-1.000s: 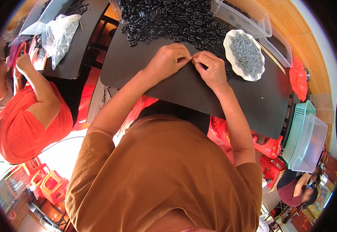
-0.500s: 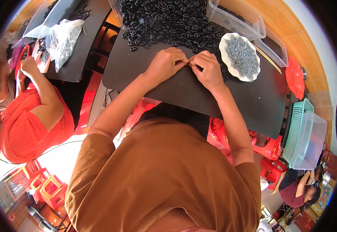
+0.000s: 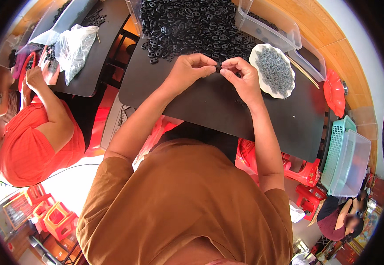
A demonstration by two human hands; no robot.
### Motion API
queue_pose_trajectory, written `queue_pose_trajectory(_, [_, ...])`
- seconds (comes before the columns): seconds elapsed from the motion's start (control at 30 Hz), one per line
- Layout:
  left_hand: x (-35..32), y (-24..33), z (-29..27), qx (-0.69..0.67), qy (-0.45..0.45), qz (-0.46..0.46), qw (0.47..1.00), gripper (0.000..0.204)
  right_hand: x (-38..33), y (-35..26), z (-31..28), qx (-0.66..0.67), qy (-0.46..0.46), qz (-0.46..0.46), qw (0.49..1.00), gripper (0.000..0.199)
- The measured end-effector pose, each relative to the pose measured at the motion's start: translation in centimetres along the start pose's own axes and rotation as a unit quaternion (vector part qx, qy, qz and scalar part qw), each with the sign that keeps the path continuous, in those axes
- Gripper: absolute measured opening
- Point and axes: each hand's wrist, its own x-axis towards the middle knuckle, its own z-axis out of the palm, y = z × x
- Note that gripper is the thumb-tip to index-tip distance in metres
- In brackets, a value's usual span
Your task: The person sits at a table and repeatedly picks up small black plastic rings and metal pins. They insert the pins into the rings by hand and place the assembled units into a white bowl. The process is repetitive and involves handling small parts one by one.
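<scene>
My left hand and my right hand meet fingertip to fingertip above the dark table. Between them is a small black piece, pinched by the thumb and fingers of both; most of it is covered. Just beyond lies a wide heap of small black oval plastic pieces with holes. Right of my right hand, a white scalloped dish holds a mound of small grey, thin parts, too fine to make out singly.
Clear plastic bins flank the heap. A red scalloped dish, a mint basket and a clear tub stand at the right. On the left, a person in red works at another table with a plastic bag.
My fingers have opened out from a tight curl, with the black piece now showing between them. My right hand has shifted slightly right; the view has tilted a little.
</scene>
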Motion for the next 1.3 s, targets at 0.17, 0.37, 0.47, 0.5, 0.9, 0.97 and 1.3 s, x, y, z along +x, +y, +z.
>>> queue_pose_trajectory(0.17, [0.0,0.1,-0.1,-0.104,-0.013,-0.046,0.993,0.019,-0.1,-0.5,0.0,0.127,-0.016,0.061,0.990,0.014])
queue_pose_trajectory(0.37, [-0.6,0.0,0.4,-0.165,-0.003,-0.068,0.984,0.018,-0.4,-0.2,0.2,0.157,-0.006,0.080,0.984,0.014])
queue_pose_trajectory(0.47, [-0.8,0.3,0.6,-0.092,-0.013,-0.036,0.995,0.020,-0.7,0.0,0.2,0.168,0.000,0.082,0.982,0.013])
queue_pose_trajectory(0.5, [-0.8,0.5,0.7,-0.078,-0.011,-0.035,0.996,0.020,-0.8,0.0,0.2,0.173,0.001,0.084,0.981,0.013])
queue_pose_trajectory(0.9, [-0.8,0.0,1.5,-0.042,0.007,0.011,0.999,0.020,-1.2,-0.7,0.2,0.163,0.018,0.076,0.984,0.012])
queue_pose_trajectory(0.97, [-0.9,0.4,1.5,-0.015,0.008,0.008,1.000,0.018,-1.2,-0.6,0.2,0.165,0.019,0.075,0.983,0.012])
queue_pose_trajectory(1.3, [-1.3,1.1,2.0,0.043,0.023,0.031,0.998,0.016,-1.5,-0.2,0.4,0.173,0.015,0.062,0.983,0.012])
